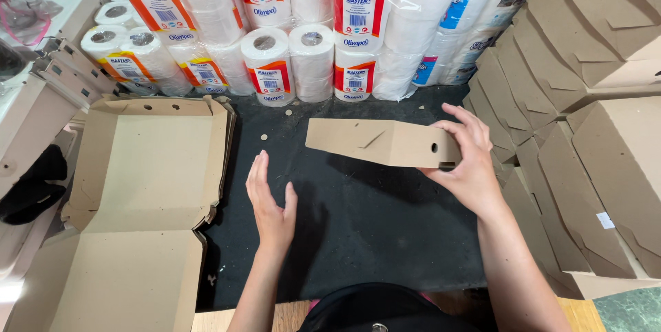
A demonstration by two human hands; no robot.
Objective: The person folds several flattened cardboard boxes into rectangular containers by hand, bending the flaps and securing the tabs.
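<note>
My right hand [467, 160] grips the right end of a folded brown cardboard box [375, 142], held tilted above the dark work surface [358, 222]. The box has a round hole near my fingers and a slit tab on its side. My left hand [270, 201] is open with fingers together, palm facing right, hovering over the dark surface left of the box and touching nothing. A stack of flat unfolded cardboard blanks [148, 167] lies to its left.
Wrapped packs and loose rolls of toilet paper [268, 63] line the back. Assembled cardboard boxes [571, 70] are stacked at the right, down to the near edge. Small round cardboard punch-outs [264, 137] dot the surface. A wooden table edge [213, 318] runs along the bottom.
</note>
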